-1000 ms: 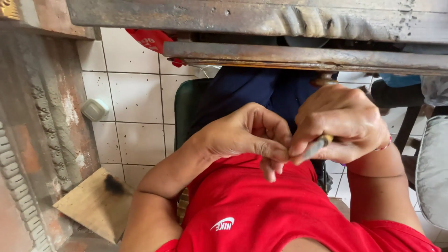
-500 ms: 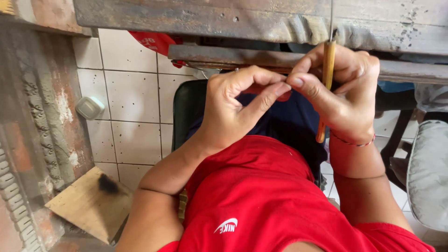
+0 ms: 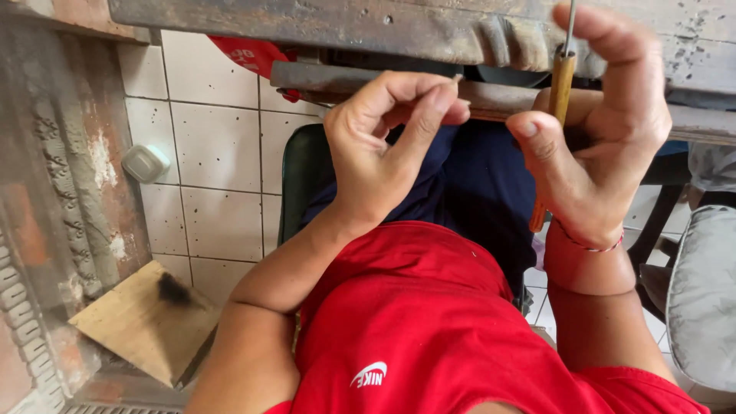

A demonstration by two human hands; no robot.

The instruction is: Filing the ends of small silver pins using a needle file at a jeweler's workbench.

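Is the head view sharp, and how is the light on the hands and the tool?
Head view: even daylight, no glare; the left hand and the right hand are sharp, and so is the wooden-handled tool in the right one; soft shadow lies under the worn wooden beam; straight edges bend slightly toward the frame borders.

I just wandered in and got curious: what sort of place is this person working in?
Probably a small woodworking or carving workshop. The right hand holds a wooden-handled tool up at a worn wooden beam, a carved wooden panel stands by the tiled wall, and a wood offcut lies below.
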